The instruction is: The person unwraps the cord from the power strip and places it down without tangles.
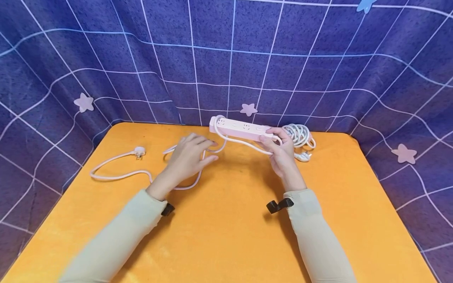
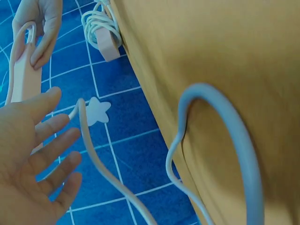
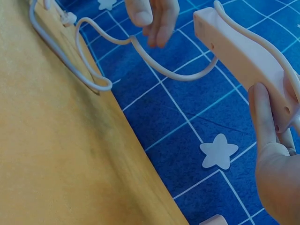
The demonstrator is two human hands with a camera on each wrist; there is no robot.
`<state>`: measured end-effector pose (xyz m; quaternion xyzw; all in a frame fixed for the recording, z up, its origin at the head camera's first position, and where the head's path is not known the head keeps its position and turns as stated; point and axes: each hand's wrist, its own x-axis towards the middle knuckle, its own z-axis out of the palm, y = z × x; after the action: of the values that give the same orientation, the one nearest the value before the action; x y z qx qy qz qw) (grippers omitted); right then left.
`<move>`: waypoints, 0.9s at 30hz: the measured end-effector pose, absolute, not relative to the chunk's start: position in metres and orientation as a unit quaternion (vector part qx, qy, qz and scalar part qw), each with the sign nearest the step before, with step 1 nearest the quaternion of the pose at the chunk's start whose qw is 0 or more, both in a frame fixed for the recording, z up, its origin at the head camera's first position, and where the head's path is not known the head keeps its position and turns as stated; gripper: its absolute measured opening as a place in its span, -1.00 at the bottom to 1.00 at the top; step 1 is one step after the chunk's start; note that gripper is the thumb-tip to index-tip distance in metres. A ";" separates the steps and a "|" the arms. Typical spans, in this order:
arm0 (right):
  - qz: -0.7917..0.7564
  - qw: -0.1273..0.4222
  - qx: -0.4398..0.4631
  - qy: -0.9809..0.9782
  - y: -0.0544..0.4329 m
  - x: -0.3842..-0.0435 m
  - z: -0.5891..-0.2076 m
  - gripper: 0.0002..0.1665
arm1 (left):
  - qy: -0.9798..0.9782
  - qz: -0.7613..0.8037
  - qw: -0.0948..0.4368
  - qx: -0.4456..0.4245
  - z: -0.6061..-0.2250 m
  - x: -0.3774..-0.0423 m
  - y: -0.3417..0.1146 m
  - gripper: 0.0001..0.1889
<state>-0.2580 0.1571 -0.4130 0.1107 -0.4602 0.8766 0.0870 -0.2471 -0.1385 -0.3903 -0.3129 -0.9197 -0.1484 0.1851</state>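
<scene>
A pink power strip (image 1: pixel 235 129) is held above the back of the table, its sockets facing up. My right hand (image 1: pixel 282 154) grips its right end, where the cord comes out. The pink cord (image 1: pixel 244 142) runs along the strip, loops over its left end and trails down to the table. My left hand (image 1: pixel 189 155) is beside the hanging cord, fingers spread and apart from the strip; in the left wrist view the palm (image 2: pixel 18 154) holds nothing. The cord's plug (image 1: pixel 139 152) lies on the table at the left.
Behind the right hand is a coiled white cord (image 1: pixel 300 135) with its own plug (image 1: pixel 303 157); the left wrist view shows a pale pink block (image 2: pixel 107 45) by the coil. An orange cloth (image 1: pixel 226 228) covers the table, and a blue grid curtain (image 1: pixel 212 67) hangs behind it.
</scene>
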 end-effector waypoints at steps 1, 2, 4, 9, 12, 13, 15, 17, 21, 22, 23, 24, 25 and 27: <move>0.876 0.088 0.110 -0.460 0.157 -0.258 -0.413 -0.66 | -0.920 -0.150 0.183 -0.311 -0.392 -0.247 -0.137 -0.57; 0.877 0.088 0.111 -0.459 0.157 -0.258 -0.413 -0.66 | -0.921 -0.152 0.182 -0.310 -0.393 -0.248 -0.135 -0.58; 0.878 0.088 0.113 -0.458 0.157 -0.258 -0.414 -0.66 | -0.922 -0.153 0.181 -0.306 -0.397 -0.250 -0.132 -0.59; 0.879 0.086 0.117 -0.454 0.158 -0.258 -0.414 -0.65 | -0.924 -0.168 0.181 -0.293 -0.404 -0.253 -0.127 -0.66; 0.877 0.085 0.115 -0.458 0.158 -0.258 -0.414 -0.64 | -0.925 -0.182 0.178 -0.282 -0.406 -0.253 -0.123 -0.72; 0.876 0.085 0.115 -0.461 0.158 -0.259 -0.414 -0.63 | -0.925 -0.187 0.177 -0.279 -0.406 -0.253 -0.122 -0.74; 0.875 0.085 0.114 -0.463 0.158 -0.259 -0.414 -0.62 | -0.925 -0.198 0.176 -0.273 -0.407 -0.253 -0.120 -0.78; 0.875 0.085 0.115 -0.463 0.158 -0.259 -0.414 -0.61 | -0.924 -0.208 0.176 -0.268 -0.407 -0.253 -0.119 -0.79; 0.877 0.086 0.121 -0.458 0.159 -0.259 -0.414 -0.63 | -0.925 -0.225 0.172 -0.254 -0.408 -0.254 -0.118 -0.83; 0.877 0.086 0.122 -0.457 0.159 -0.259 -0.414 -0.65 | -0.925 -0.228 0.171 -0.252 -0.408 -0.254 -0.118 -0.83; 0.877 0.087 0.123 -0.456 0.159 -0.259 -0.414 -0.67 | -0.925 -0.230 0.169 -0.250 -0.409 -0.255 -0.118 -0.84; 0.878 0.086 0.124 -0.455 0.158 -0.259 -0.415 -0.69 | -0.925 -0.232 0.168 -0.248 -0.409 -0.255 -0.118 -0.84; 0.878 0.086 0.125 -0.455 0.158 -0.259 -0.415 -0.70 | -0.925 -0.234 0.167 -0.248 -0.409 -0.255 -0.119 -0.85; 0.878 0.085 0.127 -0.454 0.158 -0.259 -0.415 -0.71 | -0.925 -0.234 0.167 -0.249 -0.410 -0.256 -0.119 -0.86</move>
<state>-0.2593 0.1579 -0.4153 0.1273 -0.4540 0.8778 0.0849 -0.2563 -0.1189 -0.4100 -0.2494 -0.9249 -0.2335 0.1670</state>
